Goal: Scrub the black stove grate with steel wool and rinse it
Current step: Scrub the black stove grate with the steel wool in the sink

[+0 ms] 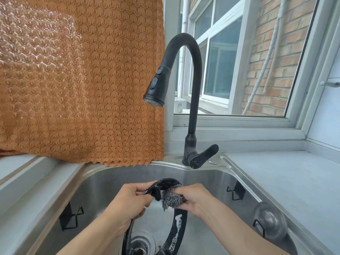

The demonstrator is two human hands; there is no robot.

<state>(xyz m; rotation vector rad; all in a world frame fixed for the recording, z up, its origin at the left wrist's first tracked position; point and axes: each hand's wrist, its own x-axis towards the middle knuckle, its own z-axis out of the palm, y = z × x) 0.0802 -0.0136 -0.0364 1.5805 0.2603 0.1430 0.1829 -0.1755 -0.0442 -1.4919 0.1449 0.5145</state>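
A round black stove grate [179, 230] stands tilted over the steel sink [103, 183], with streaks of white foam on its right arc. My left hand [128, 201] grips the grate's upper left rim beside one of its prongs. My right hand [195, 198] holds a grey wad of steel wool [172, 198] pressed against the top of the ring. The grate's lower part runs out of view at the bottom edge, above the drain [138, 243].
A black gooseneck tap [191, 100] with a pull-out spray head [157, 87] rises behind the sink; no water runs from it. Its lever [203, 156] points right. An orange cloth [82, 80] hangs at the left. Black hooks [70, 217] and a suction cup [269, 220] line the sink walls.
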